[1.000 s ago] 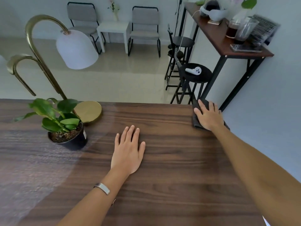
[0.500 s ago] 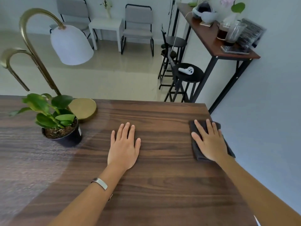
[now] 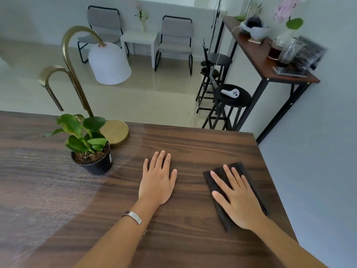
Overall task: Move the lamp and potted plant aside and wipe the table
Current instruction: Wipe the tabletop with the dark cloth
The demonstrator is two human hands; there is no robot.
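1. The brass arc lamp (image 3: 108, 60) stands at the far left part of the wooden table (image 3: 183, 238), its round base at the far edge and its white shade hanging out over the floor.
2. The potted plant (image 3: 90, 149), in a black pot, sits just in front of the lamp base. A small white label shows on the pot's side, too small to read.
3. The left hand (image 3: 157, 182) lies flat on bare wood near the middle, fingers straight and slightly spread, holding nothing.
4. The right hand (image 3: 236, 198) presses palm-down on a dark folded cloth (image 3: 216, 182) near the table's right edge, fingers extended and spread over it rather than curled round it.
5. Judged from this, wiping is in hand, with lamp and plant already off to the left. The next stroke calls for steady downward pressure so the cloth slides with the palm, staying clear of the right edge.
6. No brand or writing is legible anywhere.
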